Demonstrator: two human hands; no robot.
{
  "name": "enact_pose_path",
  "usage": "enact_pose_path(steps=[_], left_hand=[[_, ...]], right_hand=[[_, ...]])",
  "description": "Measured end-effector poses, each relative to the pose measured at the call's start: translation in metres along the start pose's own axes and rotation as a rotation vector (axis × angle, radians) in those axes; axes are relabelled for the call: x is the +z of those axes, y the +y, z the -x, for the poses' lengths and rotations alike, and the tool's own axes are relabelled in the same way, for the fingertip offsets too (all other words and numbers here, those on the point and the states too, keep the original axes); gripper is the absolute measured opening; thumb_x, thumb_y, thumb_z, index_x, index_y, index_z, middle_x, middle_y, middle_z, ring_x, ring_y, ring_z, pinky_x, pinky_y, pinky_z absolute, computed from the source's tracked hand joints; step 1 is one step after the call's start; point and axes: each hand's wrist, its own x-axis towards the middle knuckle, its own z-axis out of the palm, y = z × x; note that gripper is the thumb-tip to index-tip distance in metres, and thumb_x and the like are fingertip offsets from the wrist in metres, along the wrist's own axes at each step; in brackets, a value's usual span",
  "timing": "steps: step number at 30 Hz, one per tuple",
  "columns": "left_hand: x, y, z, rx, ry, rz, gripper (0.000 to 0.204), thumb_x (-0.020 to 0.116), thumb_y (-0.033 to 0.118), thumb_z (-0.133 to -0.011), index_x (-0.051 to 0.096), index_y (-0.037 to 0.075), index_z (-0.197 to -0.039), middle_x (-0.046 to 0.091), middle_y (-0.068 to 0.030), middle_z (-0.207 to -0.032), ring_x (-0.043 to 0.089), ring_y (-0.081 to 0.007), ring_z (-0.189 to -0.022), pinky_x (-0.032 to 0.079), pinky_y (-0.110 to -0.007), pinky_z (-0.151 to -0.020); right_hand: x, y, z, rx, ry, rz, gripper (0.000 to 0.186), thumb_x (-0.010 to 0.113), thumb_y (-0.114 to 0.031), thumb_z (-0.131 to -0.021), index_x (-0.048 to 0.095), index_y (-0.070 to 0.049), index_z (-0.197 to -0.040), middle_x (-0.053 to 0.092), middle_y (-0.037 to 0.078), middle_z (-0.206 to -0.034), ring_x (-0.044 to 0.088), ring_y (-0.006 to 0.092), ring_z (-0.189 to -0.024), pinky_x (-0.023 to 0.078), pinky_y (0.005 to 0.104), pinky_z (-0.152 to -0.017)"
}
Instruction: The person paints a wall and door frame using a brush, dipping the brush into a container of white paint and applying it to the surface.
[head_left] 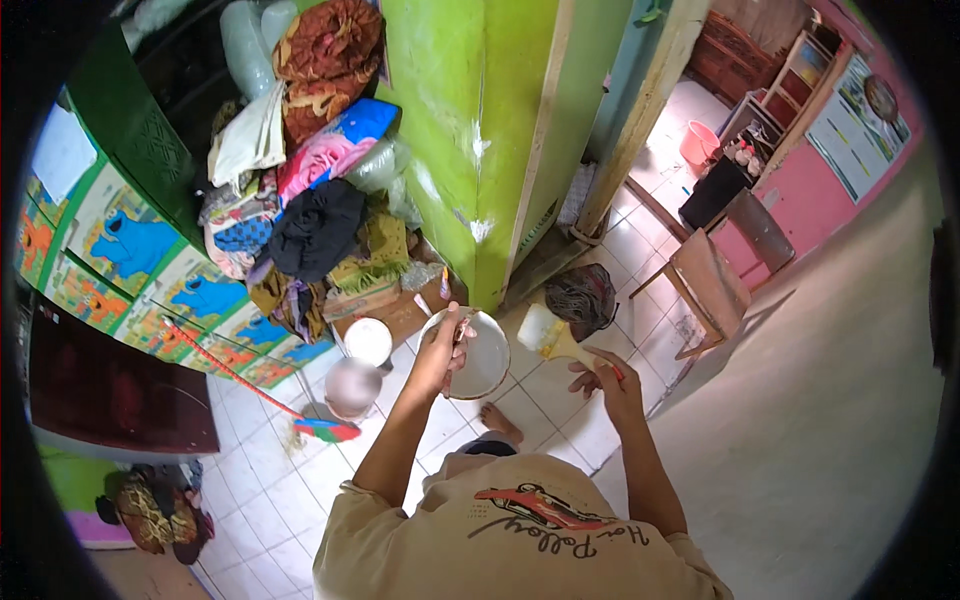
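Note:
My left hand [442, 345] grips the rim of a round white bowl [487, 355], with the fingers over its edge. The inside of the bowl looks whitish; how much is in it I cannot tell. To the right, my right hand [608, 382] is closed around the handle of a wide flat paintbrush [568, 347]. White paint covers the brush's bristles, which point up and left toward the green wall [470, 130]. Between bowl and brush there is a gap. White patches mark the wall's corner ahead.
Clothes and cloth bundles [320, 230] are piled left of the wall, beside picture-fronted drawers [130, 245]. A white round container [368, 342] and a greyish pail [352, 390] stand near a red-handled broom [230, 370]. A dark bag [580, 300] and a wooden chair [700, 285] are right.

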Motion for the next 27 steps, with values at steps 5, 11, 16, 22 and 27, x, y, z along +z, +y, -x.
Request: enact_pose_path(steps=[5, 11, 16, 22, 27], left_hand=[[0.016, -0.008, -0.028, -0.037, 0.049, 0.040, 0.066, 0.034, 0.064, -0.094, 0.056, 0.004, -0.079, 0.031, 0.0058, -0.052, 0.024, -0.0049, -0.040, 0.016, -0.022, -0.038], [0.007, 0.008, -0.065, -0.147, 0.049, 0.111, 0.079, 0.022, 0.076, -0.088, 0.055, 0.003, -0.086, 0.033, 0.0054, -0.055, 0.022, -0.0046, -0.040, 0.017, -0.022, -0.038], [0.011, 0.041, -0.067, -0.164, 0.045, 0.158, 0.085, 0.019, 0.079, -0.086, 0.054, 0.002, -0.089, 0.032, 0.0042, -0.057, 0.021, -0.0067, -0.041, 0.018, -0.022, -0.039], [0.018, 0.067, -0.063, -0.054, 0.075, 0.162, 0.083, 0.020, 0.078, -0.087, 0.055, 0.003, -0.087, 0.034, 0.0043, -0.057, 0.024, -0.0062, -0.040, 0.020, -0.023, -0.039], [0.027, 0.086, -0.051, 0.026, 0.225, 0.081, 0.080, 0.021, 0.077, -0.088, 0.055, 0.004, -0.085, 0.037, 0.0039, -0.055, 0.027, -0.0070, -0.040, 0.021, -0.022, -0.040]], right_hand=[[-0.010, -0.013, -0.044, 0.098, -0.148, 0.130, 0.034, 0.045, -0.017, -0.100, 0.051, 0.004, -0.126, 0.067, 0.015, -0.098, 0.066, 0.0156, -0.073, 0.047, 0.0245, -0.060], [0.004, -0.026, -0.114, 0.103, -0.283, 0.300, 0.035, 0.052, -0.021, -0.097, 0.055, 0.003, -0.122, 0.069, 0.010, -0.092, 0.064, 0.0114, -0.070, 0.047, 0.0223, -0.059], [0.039, -0.022, -0.165, 0.035, -0.430, 0.428, 0.033, 0.058, -0.023, -0.094, 0.060, 0.001, -0.116, 0.068, 0.011, -0.082, 0.064, 0.0115, -0.065, 0.049, 0.0249, -0.060], [0.087, -0.008, -0.222, -0.252, -0.659, 0.661, 0.029, 0.061, -0.020, -0.090, 0.062, -0.001, -0.111, 0.065, 0.014, -0.071, 0.067, 0.0192, -0.067, 0.050, 0.0297, -0.060], [0.130, 0.005, -0.263, -0.484, -0.833, 0.951, 0.024, 0.065, -0.020, -0.082, 0.060, 0.000, -0.094, 0.063, 0.018, -0.074, 0.063, 0.0379, -0.071, 0.051, 0.0404, -0.064]])
